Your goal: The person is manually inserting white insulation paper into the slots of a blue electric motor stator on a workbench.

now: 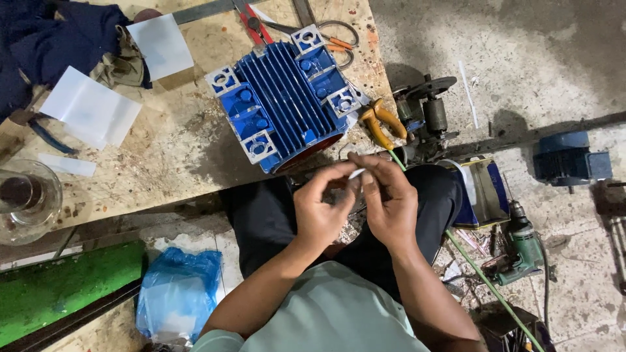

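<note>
**Colours at the workbench**

A bright blue ribbed motor casing (282,101) with pale grey corner lugs is seen at the near edge of the light brown, stained wooden table (176,140). Orange-handled pliers (383,124) are set beside it, and red-handled scissors (257,25) near the far edge. White paper sheets (91,107) and a dark navy cloth (45,45) are found toward the left edge. A small white piece (357,173) and a thin green wire (482,277) are held between the left hand (323,205) and the right hand (388,199). Black trousers (274,215) and a pale mint shirt (326,313) are worn. A translucent blue plastic bag (179,293), a green drill (525,244) and a green board (65,287) are shown on the grey concrete floor (554,65).
</note>
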